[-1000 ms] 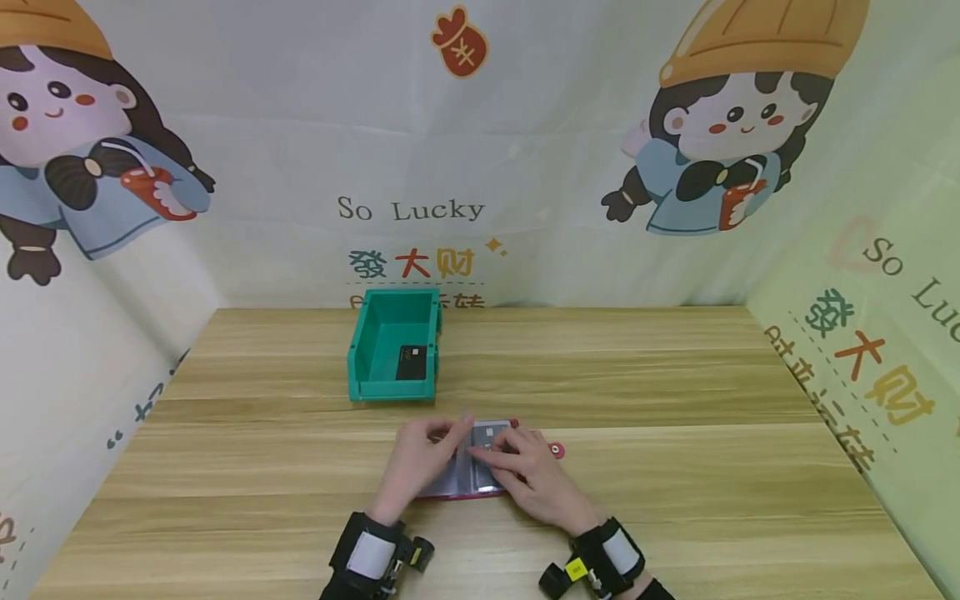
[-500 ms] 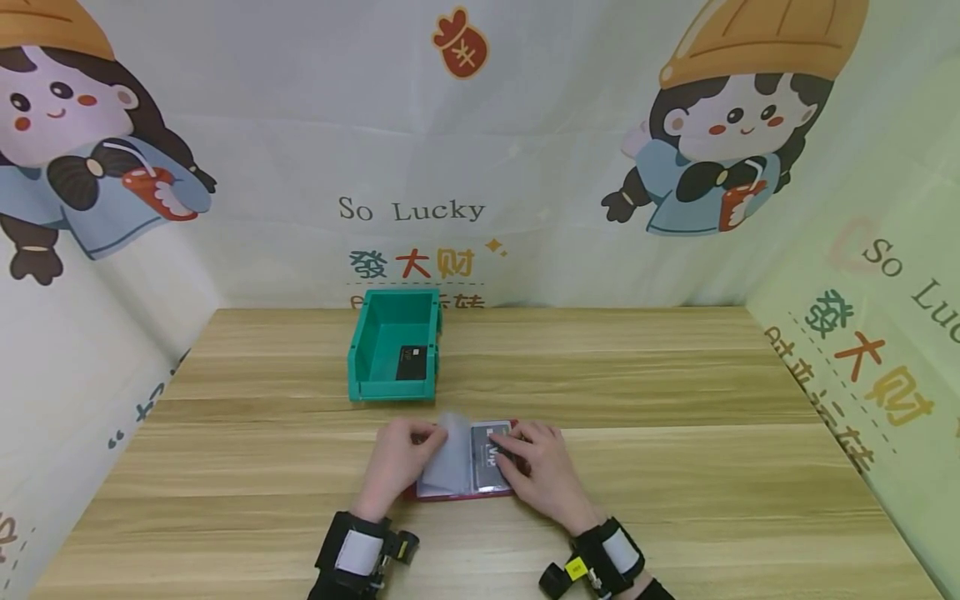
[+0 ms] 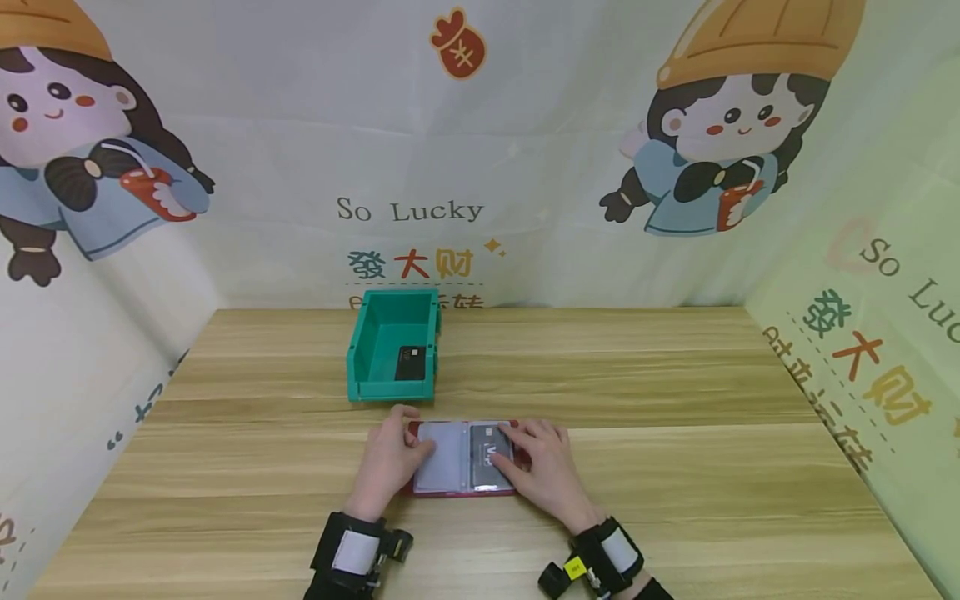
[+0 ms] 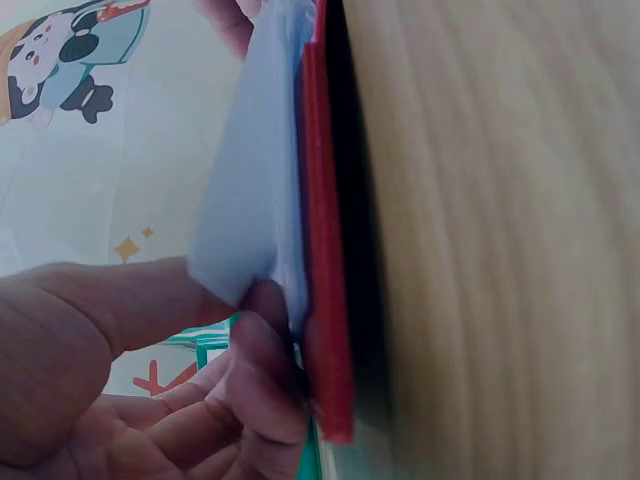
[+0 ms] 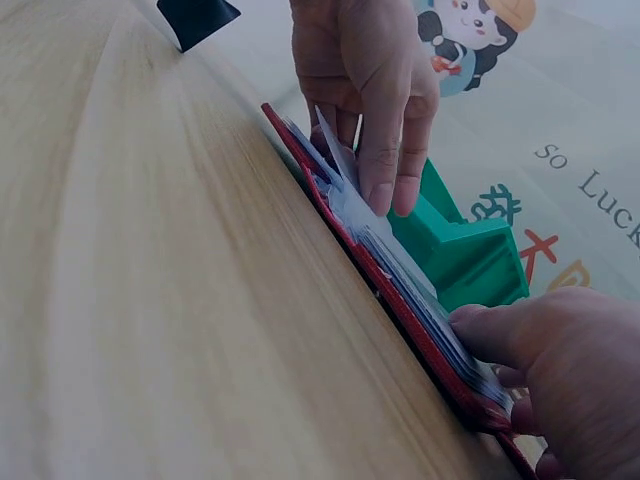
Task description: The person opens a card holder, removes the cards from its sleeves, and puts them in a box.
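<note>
An opened card holder (image 3: 441,458) with a red cover and clear plastic sleeves lies on the table in front of me. A dark grey card marked VIP (image 3: 486,467) shows in its right-hand sleeve. At the left side, my left hand (image 3: 388,458) pinches a loose clear sleeve (image 4: 245,200) between thumb and fingers; in the left wrist view that sleeve stands raised off the red cover (image 4: 325,250). My right hand (image 3: 546,467) grips the right edge, its thumb (image 5: 490,330) on top of the stacked sleeves and its other fingers at the cover's edge.
A green plastic bin (image 3: 354,367) stands behind the card holder, slightly left, with a black card (image 3: 410,363) lying in it. The wood-grain table (image 3: 675,400) ends at a printed cloth backdrop (image 3: 555,167) at the back and sides.
My left hand has turned a clear sleeve over from the middle to the left side, uncovering the VIP card. The right hand has stayed at the right edge, its fingers shifting slightly outward.
</note>
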Demonstrator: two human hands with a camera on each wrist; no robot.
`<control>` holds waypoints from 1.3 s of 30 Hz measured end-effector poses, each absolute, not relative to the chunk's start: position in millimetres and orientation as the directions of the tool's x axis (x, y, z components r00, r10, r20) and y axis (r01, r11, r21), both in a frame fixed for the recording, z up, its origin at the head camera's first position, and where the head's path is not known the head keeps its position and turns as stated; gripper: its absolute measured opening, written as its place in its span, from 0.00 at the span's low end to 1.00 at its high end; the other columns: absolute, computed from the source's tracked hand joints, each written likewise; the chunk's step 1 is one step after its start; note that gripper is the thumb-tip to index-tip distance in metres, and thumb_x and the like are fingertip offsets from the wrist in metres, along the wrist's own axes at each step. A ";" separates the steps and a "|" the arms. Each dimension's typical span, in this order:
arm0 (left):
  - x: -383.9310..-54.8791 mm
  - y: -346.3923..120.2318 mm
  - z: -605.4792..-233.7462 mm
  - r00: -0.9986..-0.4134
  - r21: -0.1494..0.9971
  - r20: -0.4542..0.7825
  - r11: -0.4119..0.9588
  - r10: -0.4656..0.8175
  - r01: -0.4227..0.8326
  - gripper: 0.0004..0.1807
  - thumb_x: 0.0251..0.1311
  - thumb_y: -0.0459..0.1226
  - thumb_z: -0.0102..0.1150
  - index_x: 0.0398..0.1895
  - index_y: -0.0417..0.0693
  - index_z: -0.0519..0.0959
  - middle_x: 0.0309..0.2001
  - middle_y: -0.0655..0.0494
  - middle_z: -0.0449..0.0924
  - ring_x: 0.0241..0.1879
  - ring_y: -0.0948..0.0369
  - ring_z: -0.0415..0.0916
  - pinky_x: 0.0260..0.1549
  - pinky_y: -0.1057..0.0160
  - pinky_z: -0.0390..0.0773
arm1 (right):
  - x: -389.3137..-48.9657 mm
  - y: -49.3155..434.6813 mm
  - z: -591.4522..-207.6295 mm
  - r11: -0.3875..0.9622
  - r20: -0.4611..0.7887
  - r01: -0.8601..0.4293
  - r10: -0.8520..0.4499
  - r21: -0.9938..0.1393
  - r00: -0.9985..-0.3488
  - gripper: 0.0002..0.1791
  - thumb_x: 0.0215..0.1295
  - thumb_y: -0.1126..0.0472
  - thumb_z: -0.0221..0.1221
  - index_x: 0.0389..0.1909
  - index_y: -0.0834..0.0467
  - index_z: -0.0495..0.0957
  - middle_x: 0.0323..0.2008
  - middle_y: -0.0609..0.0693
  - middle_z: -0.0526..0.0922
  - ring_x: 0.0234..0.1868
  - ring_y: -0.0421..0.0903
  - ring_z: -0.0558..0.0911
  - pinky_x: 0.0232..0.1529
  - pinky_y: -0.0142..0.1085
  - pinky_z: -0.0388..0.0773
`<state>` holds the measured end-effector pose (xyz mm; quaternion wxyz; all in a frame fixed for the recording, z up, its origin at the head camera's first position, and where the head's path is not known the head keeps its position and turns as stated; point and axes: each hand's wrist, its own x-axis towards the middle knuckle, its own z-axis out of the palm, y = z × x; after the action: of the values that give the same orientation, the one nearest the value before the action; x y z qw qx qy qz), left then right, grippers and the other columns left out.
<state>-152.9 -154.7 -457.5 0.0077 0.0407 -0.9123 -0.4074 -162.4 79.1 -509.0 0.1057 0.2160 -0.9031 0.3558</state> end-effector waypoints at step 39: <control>-149.8 -115.6 -463.2 -0.991 0.672 0.078 0.729 0.106 0.131 0.02 0.61 0.27 0.67 0.33 0.34 0.87 0.25 0.52 0.81 0.26 0.64 0.72 0.26 0.68 0.72 | -165.8 78.2 -507.7 0.714 0.241 -0.386 -0.301 -0.584 -0.923 0.34 0.64 0.48 0.72 0.64 0.65 0.80 0.45 0.53 0.82 0.45 0.49 0.72 0.49 0.44 0.58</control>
<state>-149.8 -115.6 -463.2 0.0173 -0.0637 -0.9297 -0.3625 -165.8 78.2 -507.7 0.0640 0.1860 -0.9236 0.3291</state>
